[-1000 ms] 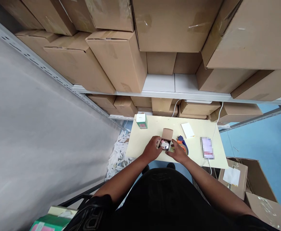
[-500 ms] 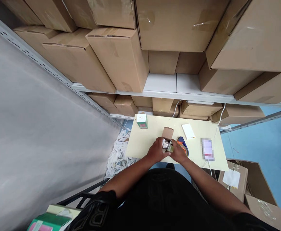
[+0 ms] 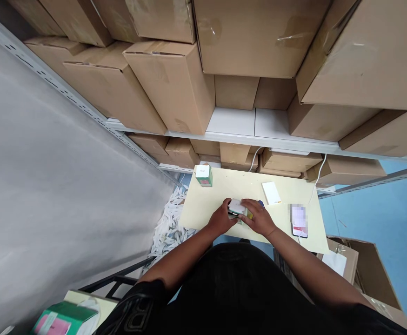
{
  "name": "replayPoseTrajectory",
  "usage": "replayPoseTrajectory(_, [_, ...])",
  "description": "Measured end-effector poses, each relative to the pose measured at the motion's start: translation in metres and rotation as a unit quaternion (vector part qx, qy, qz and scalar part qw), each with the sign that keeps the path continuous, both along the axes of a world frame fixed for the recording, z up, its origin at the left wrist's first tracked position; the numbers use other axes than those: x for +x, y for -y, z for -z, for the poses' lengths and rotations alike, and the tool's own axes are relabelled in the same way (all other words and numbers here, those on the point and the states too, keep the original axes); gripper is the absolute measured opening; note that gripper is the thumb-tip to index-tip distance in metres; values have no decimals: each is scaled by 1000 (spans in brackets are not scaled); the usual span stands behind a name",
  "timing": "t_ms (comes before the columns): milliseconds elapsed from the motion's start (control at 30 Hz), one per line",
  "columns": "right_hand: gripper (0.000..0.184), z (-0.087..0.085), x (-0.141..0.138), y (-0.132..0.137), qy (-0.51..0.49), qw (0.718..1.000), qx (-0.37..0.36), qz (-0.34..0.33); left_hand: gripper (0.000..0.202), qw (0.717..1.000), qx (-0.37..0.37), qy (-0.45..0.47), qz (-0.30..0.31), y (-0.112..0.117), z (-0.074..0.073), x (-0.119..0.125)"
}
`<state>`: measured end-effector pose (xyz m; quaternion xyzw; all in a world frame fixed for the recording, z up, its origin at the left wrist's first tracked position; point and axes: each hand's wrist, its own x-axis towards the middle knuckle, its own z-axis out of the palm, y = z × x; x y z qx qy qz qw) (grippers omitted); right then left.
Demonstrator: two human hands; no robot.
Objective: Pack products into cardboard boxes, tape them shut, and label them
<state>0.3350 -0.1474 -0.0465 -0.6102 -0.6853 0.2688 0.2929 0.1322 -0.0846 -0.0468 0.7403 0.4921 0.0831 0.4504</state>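
Change of state: the lid panel of the small carton has been folded down. Half a second earlier it stood upright on the far side, with a shiny rounded item exposed inside. The white outer face of the lid now points up and the item is concealed. A dark gap shows beneath the lid along the near left edge, so the closure is judged incomplete: the panel is lowered but apparently not fully seated.

Location: the small carton is between the two hands, over the near part of the tabletop. Whether its base bears on the surface cannot be determined.

Left hand: positioned at the left side of the carton, fingers at the far left corner, thumb toward the near side. The grip is narrow and holds the carton wall.

Right hand: moved from the right wall to a higher position. Fingers bend over the far right part of the lid; the thumb is at the near side. The grip holds the carton at its right end. Both forearms extend forward from the body and converge on the carton.

Adjacent items: a tape dispenser, largely covered by the right hand; a flat white box beyond it; a phone farther right; a green-and-white carton at the far left corner.
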Motion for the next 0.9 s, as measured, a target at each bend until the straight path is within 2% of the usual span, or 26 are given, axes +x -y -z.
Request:
replayPoseTrajectory(67, [40,3,-3,2,20,1000,1,-1,92,1000,9,7,9,0,2,-1])
replayPoseTrajectory(200, [37,4,-7,6,53,998,-10,-12,96,999,36,15,25,2,8,-2])
replayPoseTrajectory(400, [36,4,-14,13,60,998,16,-18,84,991,82,22,98,3,14,-5])
replayPoseTrajectory(500, [32,6,-17,15,50,999,17,1,83,989,95,8,111,5,15,-6])
replayPoseTrajectory(600, [30,9,-20,16,25,999,25,29,87,986,116,-23,118,6,11,-4])
replayPoseTrajectory(767, [28,11,-25,14,-47,998,28,42,87,968,155,-140,140,8,0,9])
replayPoseTrajectory(900, [35,15,-19,17,-114,993,-6,35,78,975,152,-136,92,8,-2,19])
